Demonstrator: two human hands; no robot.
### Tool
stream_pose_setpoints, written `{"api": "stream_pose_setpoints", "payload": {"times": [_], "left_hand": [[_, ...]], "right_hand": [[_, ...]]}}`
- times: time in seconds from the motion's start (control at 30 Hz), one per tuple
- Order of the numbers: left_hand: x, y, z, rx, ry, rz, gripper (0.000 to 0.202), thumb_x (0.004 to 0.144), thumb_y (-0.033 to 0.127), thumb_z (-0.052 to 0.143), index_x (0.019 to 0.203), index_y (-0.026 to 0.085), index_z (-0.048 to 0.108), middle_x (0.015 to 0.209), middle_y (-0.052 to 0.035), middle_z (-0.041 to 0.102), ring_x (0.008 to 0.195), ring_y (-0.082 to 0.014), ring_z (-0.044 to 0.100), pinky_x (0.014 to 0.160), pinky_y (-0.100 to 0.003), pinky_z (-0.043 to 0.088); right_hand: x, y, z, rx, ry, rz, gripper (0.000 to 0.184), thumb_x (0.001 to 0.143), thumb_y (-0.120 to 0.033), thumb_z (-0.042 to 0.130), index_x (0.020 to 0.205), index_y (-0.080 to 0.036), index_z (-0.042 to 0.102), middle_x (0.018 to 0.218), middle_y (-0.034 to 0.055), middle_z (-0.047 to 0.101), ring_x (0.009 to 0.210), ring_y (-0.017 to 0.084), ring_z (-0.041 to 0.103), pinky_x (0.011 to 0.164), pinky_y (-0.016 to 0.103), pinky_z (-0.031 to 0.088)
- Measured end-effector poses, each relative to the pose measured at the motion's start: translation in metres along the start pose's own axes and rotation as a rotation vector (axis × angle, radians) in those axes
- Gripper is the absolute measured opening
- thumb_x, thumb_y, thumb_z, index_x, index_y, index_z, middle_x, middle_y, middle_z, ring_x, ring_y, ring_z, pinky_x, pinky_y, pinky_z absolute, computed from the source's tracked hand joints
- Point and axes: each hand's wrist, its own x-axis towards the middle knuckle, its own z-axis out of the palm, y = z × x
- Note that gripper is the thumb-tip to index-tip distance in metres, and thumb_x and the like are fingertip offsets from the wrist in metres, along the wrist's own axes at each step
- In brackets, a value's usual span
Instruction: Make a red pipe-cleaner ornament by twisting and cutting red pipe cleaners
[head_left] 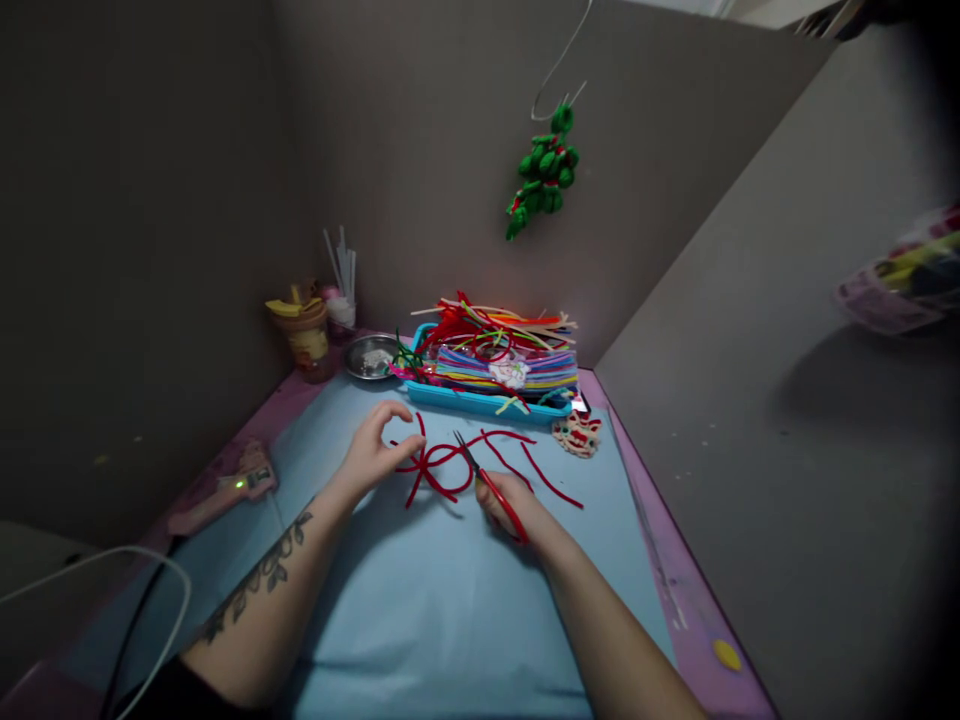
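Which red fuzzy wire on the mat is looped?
The red pipe-cleaner bow at the fingertips of the left hand; the other red strands, beyond the red-handled pliers in the right hand, lie loose, unlooped.

Two bare hands show, one left hand [375,450] and one right hand [510,505]. There is one pair of red-handled metal pliers [491,485], one looped bow of red fuzzy pipe cleaner [431,470] and about three loose red pipe-cleaner strands [551,480]. One blue plastic tray [480,403] bears more coloured stems than can be counted. Around these are one round metal dish [369,357], one brown lidded cup [307,340], one small cup of white sticks [341,310], one pink glue gun [225,485], one green knotted hanging ornament [546,172] and one small red-and-white flat ornament [577,435]
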Motion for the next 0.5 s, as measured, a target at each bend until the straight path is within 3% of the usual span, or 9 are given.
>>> {"api": "stream_pose_setpoints", "payload": {"times": [0.07,0.17,0.27,0.5], "left_hand": [[-0.006,0.009,0.008,0.128,-0.019,0.150,0.017,0.080,0.036,0.064,0.075,0.020,0.064,0.083,-0.0043,0.062,0.085,-0.0198,0.058,0.083,-0.033,0.044],[-0.015,0.022,0.018,0.326,-0.086,0.251,0.017,0.085,0.034,0.061,0.087,0.020,0.069,0.084,-0.0060,0.066,0.082,-0.0201,0.058,0.078,-0.033,0.043],[-0.021,0.029,0.027,0.438,-0.124,0.247,0.019,0.088,0.031,0.056,0.095,0.019,0.068,0.090,-0.0073,0.070,0.084,-0.0210,0.059,0.080,-0.034,0.042],[-0.021,0.029,0.031,0.557,-0.107,0.183,0.022,0.090,0.030,0.051,0.087,0.019,0.070,0.078,-0.0058,0.072,0.075,-0.0204,0.061,0.071,-0.032,0.041]], "right_hand": [[0.001,-0.004,0.004,-0.055,0.059,-0.026,0.058,0.073,-0.076,0.047,0.064,-0.019,0.051,0.053,-0.0021,0.046,0.049,0.010,0.039,0.044,0.022,0.029],[0.002,-0.007,0.012,-0.101,0.112,-0.049,0.053,0.075,-0.069,0.050,0.065,-0.017,0.054,0.056,-0.0011,0.049,0.053,0.011,0.042,0.048,0.023,0.031],[0.003,-0.007,0.019,-0.107,0.138,-0.055,0.047,0.077,-0.063,0.053,0.065,-0.017,0.055,0.057,-0.0005,0.052,0.055,0.012,0.043,0.051,0.023,0.034],[0.004,-0.008,0.029,-0.080,0.119,-0.027,0.038,0.078,-0.053,0.055,0.066,-0.017,0.054,0.057,-0.0010,0.052,0.053,0.011,0.044,0.050,0.023,0.033]]}}
